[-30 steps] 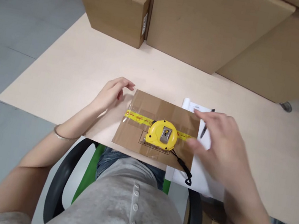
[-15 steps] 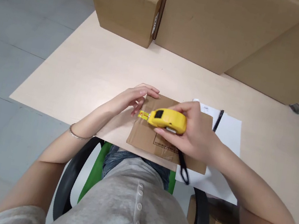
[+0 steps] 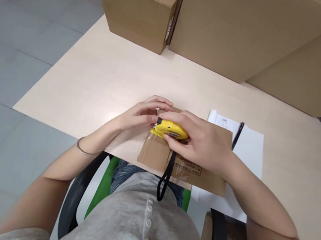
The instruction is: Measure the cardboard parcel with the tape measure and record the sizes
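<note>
My right hand (image 3: 202, 144) is wrapped round a yellow tape measure (image 3: 170, 129), held on edge over a flat cardboard parcel (image 3: 183, 169) near the table's front edge. The measure's black wrist strap (image 3: 165, 176) hangs down over the parcel toward my lap. My left hand (image 3: 143, 113) rests at the parcel's left edge, its fingers curled against the tape's metal tip at the measure's left end. The tape blade looks fully drawn in.
White paper (image 3: 250, 146) with a black pen (image 3: 237, 135) on it lies under and right of the parcel. Large cardboard boxes (image 3: 137, 6) stand along the back of the pale wooden table (image 3: 93, 79). Grey floor lies to the left.
My right hand picked the tape measure up off the parcel and turned it on edge. The tape drew in. My left hand moved right to the measure's tip. The strap now hangs down.
</note>
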Available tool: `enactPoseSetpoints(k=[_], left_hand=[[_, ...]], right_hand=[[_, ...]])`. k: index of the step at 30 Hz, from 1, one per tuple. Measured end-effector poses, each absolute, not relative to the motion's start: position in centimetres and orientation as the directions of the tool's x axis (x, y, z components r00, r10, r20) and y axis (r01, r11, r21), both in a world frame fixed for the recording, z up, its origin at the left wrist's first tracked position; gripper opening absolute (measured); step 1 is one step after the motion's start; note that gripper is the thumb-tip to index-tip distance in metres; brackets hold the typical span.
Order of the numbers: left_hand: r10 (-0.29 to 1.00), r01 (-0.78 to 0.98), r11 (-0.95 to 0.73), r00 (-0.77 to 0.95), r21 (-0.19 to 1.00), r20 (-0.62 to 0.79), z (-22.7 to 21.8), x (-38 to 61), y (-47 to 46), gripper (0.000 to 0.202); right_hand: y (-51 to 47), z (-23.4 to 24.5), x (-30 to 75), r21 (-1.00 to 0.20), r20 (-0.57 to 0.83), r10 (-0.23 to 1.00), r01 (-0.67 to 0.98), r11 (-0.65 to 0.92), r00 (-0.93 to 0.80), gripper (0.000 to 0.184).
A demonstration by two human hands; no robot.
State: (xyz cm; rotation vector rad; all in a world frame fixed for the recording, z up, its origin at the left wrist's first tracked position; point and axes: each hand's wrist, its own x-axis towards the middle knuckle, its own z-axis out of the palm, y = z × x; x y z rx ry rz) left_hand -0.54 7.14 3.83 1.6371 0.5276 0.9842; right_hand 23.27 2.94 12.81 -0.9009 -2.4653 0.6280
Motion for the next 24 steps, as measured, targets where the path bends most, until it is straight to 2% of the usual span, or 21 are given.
enactPoseSetpoints(k=[2, 5, 11, 15, 21, 24], left_hand=[[0.758, -0.084, -0.303, 0.582, 0.949, 0.293, 4.4, -0.6, 6.8, 0.041], [0.765, -0.005, -0.292, 0.599, 0.957, 0.237, 4.9, -0.7, 6.4, 0.043], [0.752, -0.005, -0.301, 0.614, 0.954, 0.240, 4.7, -1.0, 6.7, 0.045], [0.759, -0.002, -0.293, 0.608, 0.956, 0.234, 4.8, -0.9, 6.8, 0.046], [0.780, 0.018, -0.294, 0.582, 0.956, 0.229, 4.9, -0.9, 6.5, 0.045], [0.773, 0.026, -0.317, 0.586, 0.948, 0.242, 4.9, -0.9, 6.6, 0.046]], right_hand=[[2.3, 13.2, 24.6, -0.531, 0.236, 0.705, 0.519, 0.670, -0.668, 0.039], [0.8, 13.9, 28.0, -0.559, 0.143, 0.787, 0.607, 0.565, -0.600, 0.038], [-2.2, 13.9, 38.0, -0.592, 0.067, 0.924, 0.730, 0.340, -0.376, 0.038], [-3.1, 13.0, 41.1, -0.616, 0.030, 0.950, 0.743, 0.262, -0.310, 0.037], [-2.9, 12.4, 40.3, -0.656, 0.026, 0.954, 0.715, 0.241, -0.297, 0.035], [-3.1, 12.4, 40.5, -0.628, -0.004, 0.965, 0.751, 0.203, -0.264, 0.043]])
